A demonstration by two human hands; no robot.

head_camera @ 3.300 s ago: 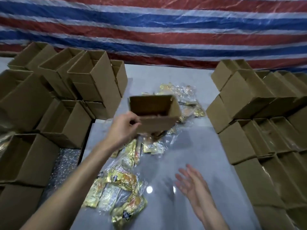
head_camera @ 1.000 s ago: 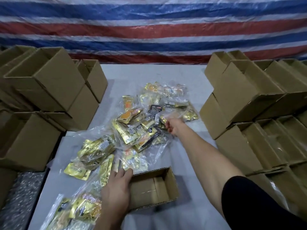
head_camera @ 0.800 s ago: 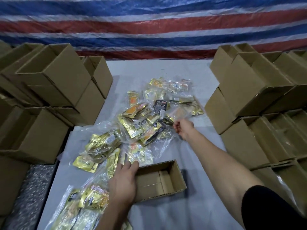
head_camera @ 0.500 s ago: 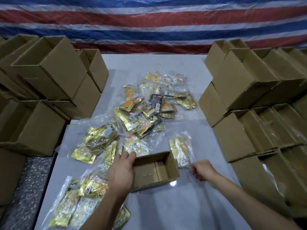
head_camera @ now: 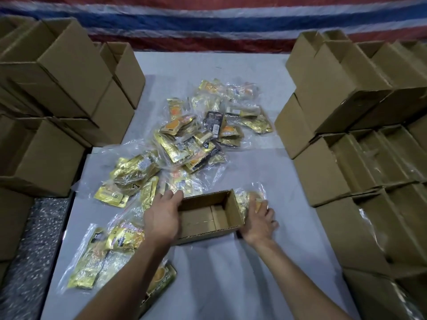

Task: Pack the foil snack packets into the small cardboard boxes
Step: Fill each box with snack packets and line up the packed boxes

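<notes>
A small open cardboard box [head_camera: 208,219] lies empty on the grey table [head_camera: 231,278] in front of me. My left hand [head_camera: 161,218] grips its left end wall. My right hand [head_camera: 260,219] grips a clear bag of gold foil snack packets [head_camera: 246,196], which lies against the box's right wall. More bagged foil packets are heaped behind the box [head_camera: 196,139]. Others lie to its left [head_camera: 131,172] and beside my left forearm [head_camera: 104,250].
Empty cardboard boxes are stacked along the left edge [head_camera: 57,65]. Stacks of boxes line the right side [head_camera: 346,88]; the lower ones [head_camera: 381,158] stand open with clear plastic showing inside. A speckled surface [head_camera: 27,262] lies at the left, and a striped tarpaulin [head_camera: 208,21] hangs behind the table.
My right hand pulled one bag of packets out of the heap and dragged it to the box's right side. My left hand set the box down and still holds it.
</notes>
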